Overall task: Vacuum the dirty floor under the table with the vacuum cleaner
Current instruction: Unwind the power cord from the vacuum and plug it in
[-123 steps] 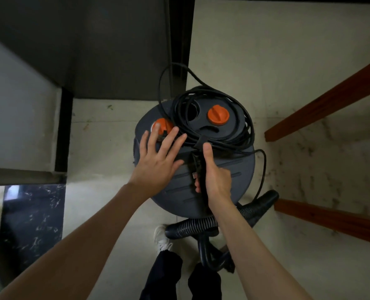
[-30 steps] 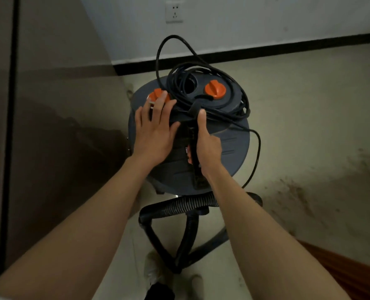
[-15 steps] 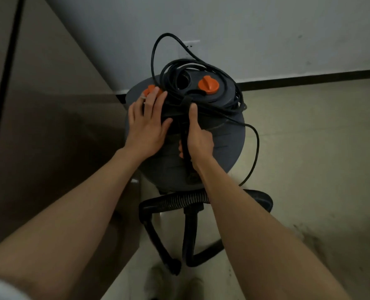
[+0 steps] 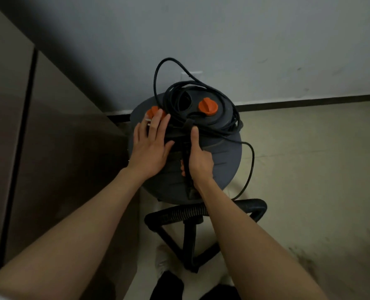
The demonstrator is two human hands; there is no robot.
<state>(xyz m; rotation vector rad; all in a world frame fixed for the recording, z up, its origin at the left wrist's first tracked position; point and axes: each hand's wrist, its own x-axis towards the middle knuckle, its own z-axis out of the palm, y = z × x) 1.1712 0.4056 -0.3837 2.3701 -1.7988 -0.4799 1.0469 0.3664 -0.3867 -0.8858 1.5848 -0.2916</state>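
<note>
The vacuum cleaner (image 4: 186, 148) has been carried up to the wall (socket partly hidden behind its coiled cord (image 4: 203, 105)); right hand (image 4: 198, 158) grips its handle, left hand (image 4: 150, 146) rests spread on the lid. Plugging in likely comes next.

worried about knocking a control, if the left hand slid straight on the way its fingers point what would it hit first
Most likely the orange round knob on the dark grey vacuum lid: the left hand lies flat, fingertips already at its edge. The coiled black power cord lies just right of that line.

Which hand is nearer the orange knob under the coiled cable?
Left hand: its fingertips touch the left orange knob. The right hand grips the black handle, farther away.
</note>
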